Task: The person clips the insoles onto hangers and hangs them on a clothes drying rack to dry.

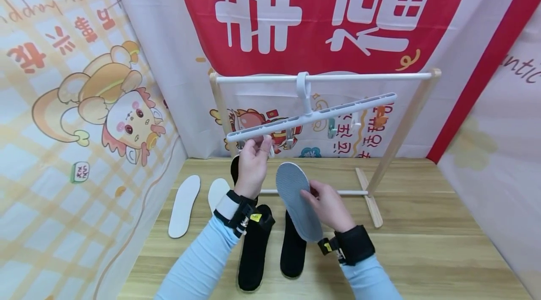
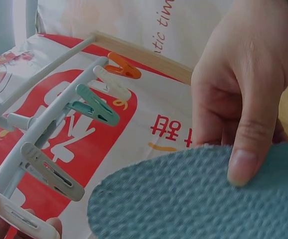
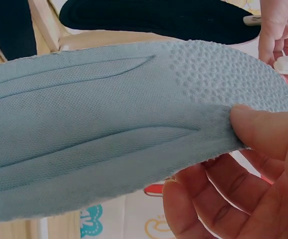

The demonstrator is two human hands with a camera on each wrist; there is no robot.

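My right hand (image 1: 331,203) grips a blue-grey insole (image 1: 297,201) by its side edge, thumb on the textured face and fingers behind. At the low left end of a pale clip hanger (image 1: 270,127), my left hand (image 1: 251,168) pinches a white clip (image 2: 27,216). Along the hanger bar hang a beige clip (image 2: 54,172), a green clip (image 2: 98,104), another white clip (image 2: 113,83) and an orange clip (image 2: 124,65). Behind my left hand, a black insole (image 3: 159,19) hangs from a pale clip (image 3: 252,20). The hanger tilts, its right end higher.
The hanger hooks over the white rail (image 1: 363,77) of a wooden-sided rack (image 1: 401,135). On the wood-grain surface (image 1: 422,243) lie two black insoles (image 1: 253,253) (image 1: 293,253), a white insole (image 1: 184,206) and another white insole (image 1: 217,192), partly hidden by my left arm. Printed cloths surround the area.
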